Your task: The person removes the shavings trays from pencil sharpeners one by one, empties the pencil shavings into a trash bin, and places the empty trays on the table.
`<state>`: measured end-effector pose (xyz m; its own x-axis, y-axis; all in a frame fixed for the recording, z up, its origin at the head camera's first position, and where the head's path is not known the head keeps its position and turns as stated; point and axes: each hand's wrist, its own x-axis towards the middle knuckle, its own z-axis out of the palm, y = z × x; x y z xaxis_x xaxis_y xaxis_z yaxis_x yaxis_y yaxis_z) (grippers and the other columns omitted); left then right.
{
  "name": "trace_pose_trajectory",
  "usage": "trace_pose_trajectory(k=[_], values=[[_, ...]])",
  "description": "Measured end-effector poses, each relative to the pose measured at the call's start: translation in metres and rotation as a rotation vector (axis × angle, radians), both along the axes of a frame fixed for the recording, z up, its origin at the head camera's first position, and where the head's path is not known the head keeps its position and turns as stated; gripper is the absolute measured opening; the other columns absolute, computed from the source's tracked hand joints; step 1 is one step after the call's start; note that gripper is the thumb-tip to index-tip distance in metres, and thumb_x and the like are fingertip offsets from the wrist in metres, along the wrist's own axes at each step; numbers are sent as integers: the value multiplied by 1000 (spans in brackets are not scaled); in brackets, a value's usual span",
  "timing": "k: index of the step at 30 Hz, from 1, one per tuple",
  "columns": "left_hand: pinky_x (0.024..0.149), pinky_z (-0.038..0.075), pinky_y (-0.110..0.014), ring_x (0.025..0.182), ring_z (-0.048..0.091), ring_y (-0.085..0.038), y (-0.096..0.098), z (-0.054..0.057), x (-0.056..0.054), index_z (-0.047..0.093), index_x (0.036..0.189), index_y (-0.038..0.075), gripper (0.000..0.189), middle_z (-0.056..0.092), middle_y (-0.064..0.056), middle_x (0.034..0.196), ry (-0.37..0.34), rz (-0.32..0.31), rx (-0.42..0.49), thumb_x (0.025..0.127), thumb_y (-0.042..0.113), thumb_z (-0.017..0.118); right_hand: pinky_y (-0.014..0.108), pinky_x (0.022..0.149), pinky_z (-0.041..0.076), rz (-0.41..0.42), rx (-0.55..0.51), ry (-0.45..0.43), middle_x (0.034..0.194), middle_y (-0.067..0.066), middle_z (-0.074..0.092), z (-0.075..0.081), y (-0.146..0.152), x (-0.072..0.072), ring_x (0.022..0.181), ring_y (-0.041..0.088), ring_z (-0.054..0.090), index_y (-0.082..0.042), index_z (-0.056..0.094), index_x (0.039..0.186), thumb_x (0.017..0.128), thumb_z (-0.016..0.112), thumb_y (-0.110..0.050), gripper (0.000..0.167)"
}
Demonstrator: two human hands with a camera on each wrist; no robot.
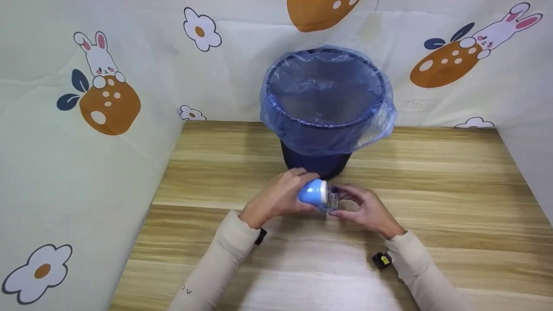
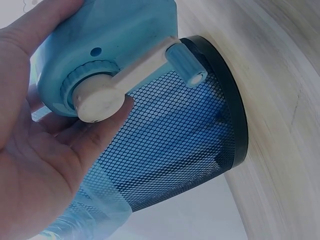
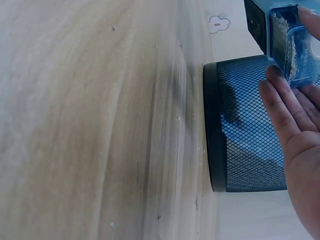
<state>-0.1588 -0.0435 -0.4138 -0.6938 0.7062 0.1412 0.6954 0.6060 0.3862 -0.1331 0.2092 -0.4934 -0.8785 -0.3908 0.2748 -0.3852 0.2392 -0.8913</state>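
Note:
My left hand (image 1: 280,195) grips a light-blue crank pencil sharpener (image 1: 312,193) in front of the bin. Its pale crank handle (image 2: 142,67), tipped with a blue knob, shows in the left wrist view. My right hand (image 1: 363,210) pinches a clear blue shavings drawer (image 3: 301,57) between thumb and fingertips. Grey shavings (image 1: 332,199) fill part of this drawer. It sits against the sharpener's side in the right wrist view; whether it is fully free of the body I cannot tell. Dark smudges mark some right fingertips.
A dark mesh waste bin (image 1: 317,162) stands just beyond both hands, lined with a translucent blue bag (image 1: 293,134) folded over its rim. It stands on a wood-grain tabletop (image 1: 207,172). Behind and to the left hangs a pale printed sheet (image 1: 142,52) with rabbits and flowers.

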Motion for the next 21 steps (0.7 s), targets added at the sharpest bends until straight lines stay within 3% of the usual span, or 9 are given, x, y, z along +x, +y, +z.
trace_pose_trajectory(k=[13, 21], values=[[89, 56, -36, 104, 62, -25, -3, -3, -1, 61, 131, 6, 69, 64, -13, 117, 10, 7, 9, 74, 36, 87, 27, 92, 55, -8, -45, -32, 112, 28, 66, 3, 2, 3, 97, 19, 68, 16, 57, 125, 69, 81, 13, 61], [91, 55, -37, 107, 62, -25, -4, -3, -1, 60, 132, 5, 70, 64, -14, 119, -2, 15, 10, 74, 34, 87, 24, 94, 53, -18, -82, -41, 116, 23, 66, -3, 8, 4, 101, 12, 66, 8, 60, 127, 70, 83, 8, 62]])
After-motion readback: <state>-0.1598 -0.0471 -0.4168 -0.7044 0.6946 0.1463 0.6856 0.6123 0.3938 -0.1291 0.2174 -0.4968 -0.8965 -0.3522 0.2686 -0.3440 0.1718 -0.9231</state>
